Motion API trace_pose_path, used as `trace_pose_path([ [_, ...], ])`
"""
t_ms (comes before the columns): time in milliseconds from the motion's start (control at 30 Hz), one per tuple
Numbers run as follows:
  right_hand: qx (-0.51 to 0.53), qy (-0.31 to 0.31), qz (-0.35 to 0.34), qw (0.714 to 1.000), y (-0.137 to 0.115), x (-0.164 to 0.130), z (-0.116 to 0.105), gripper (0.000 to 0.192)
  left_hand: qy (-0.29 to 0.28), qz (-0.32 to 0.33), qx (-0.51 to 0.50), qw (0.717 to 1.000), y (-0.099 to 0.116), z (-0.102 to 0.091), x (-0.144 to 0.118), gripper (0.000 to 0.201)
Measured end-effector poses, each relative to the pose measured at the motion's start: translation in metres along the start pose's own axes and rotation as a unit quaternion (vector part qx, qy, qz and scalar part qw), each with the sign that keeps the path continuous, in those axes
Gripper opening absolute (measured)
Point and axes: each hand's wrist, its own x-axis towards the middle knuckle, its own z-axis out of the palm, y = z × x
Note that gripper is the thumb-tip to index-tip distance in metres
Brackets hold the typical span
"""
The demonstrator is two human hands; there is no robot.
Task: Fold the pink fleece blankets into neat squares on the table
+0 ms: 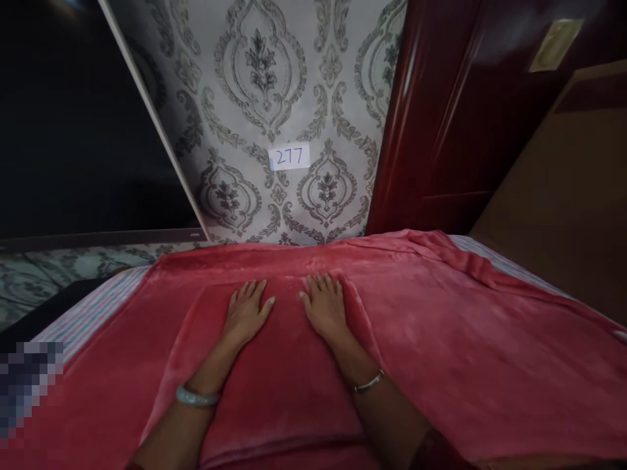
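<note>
Hands flat on a folded red fleece blanket [274, 385], palms down, fingers stretched forward and only slightly fanned, gripping nothing. Left hand [246, 312] just beside the right hand [324, 308], a narrow gap between the thumbs, both pressed near the far edge of the folded layer. Pale green bangle [197, 396] on the left wrist, thin silver bracelet [368, 383] on the right. Folded piece lying in the middle of a wider spread of the same red fleece [465, 326], covering most of a bed. Ridge of bunched fleece running diagonally at far right. Striped bedsheet [91, 310] showing at the left edge and again at the far right corner. Straight ahead, grey damask-patterned wallpaper [259, 78] with a small white label reading 277 [289, 157]. Left of that, a large dark panel with a pale frame [73, 117]. Right, glossy dark red wooden door [441, 117] and a brown wooden board [563, 196] close against the bed.
</note>
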Motion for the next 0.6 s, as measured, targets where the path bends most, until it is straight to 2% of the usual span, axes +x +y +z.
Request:
trace_pose_path([
  [367, 0.001, -0.02, -0.018, 1.0, 0.013, -0.004, 0.005, 0.055, 0.01, 0.005, -0.05, 0.999, -0.008, 0.009, -0.004, 0.06],
  [600, -0.021, -0.003, -0.026, 0.999, 0.013, -0.002, 0.008, 0.054, -0.001, 0.006, -0.037, 0.999, -0.005, 0.003, -0.005, 0.061],
])
